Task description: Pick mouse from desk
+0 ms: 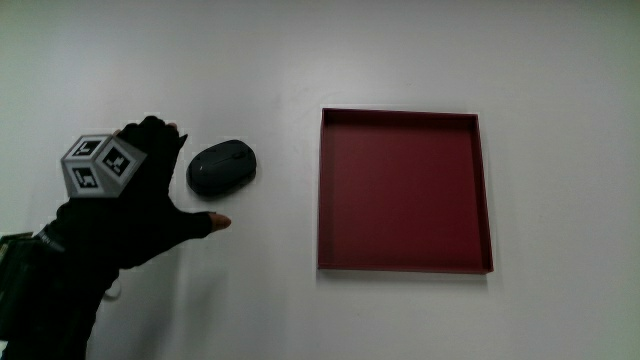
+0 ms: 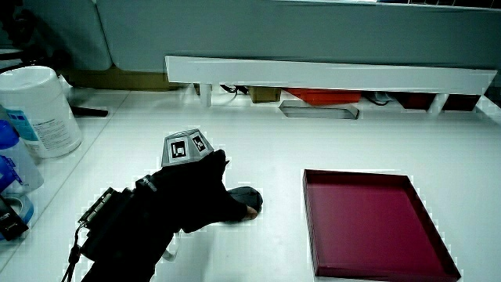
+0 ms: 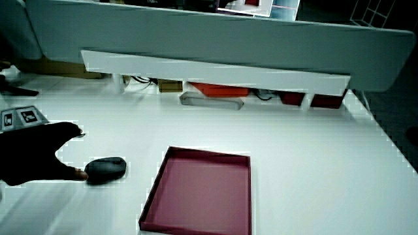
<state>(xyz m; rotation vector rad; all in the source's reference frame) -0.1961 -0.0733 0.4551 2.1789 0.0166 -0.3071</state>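
A dark grey mouse (image 1: 222,167) lies on the white desk (image 1: 270,60) beside a dark red tray (image 1: 404,190). The gloved hand (image 1: 150,195) is right beside the mouse, on the side away from the tray, fingers spread and holding nothing. Its thumb tip (image 1: 218,222) reaches just nearer to the person than the mouse. A patterned cube (image 1: 100,166) sits on the hand's back. In a side view the hand (image 2: 196,196) covers most of the mouse (image 2: 247,198). In a side view the mouse (image 3: 106,170) shows whole, with the thumb (image 3: 75,173) close to it.
The shallow red tray (image 2: 368,223) holds nothing. A white tub (image 2: 35,110) and bottles stand at the table's edge beside the forearm. A low white shelf (image 3: 215,68) runs along the partition, with small items under it.
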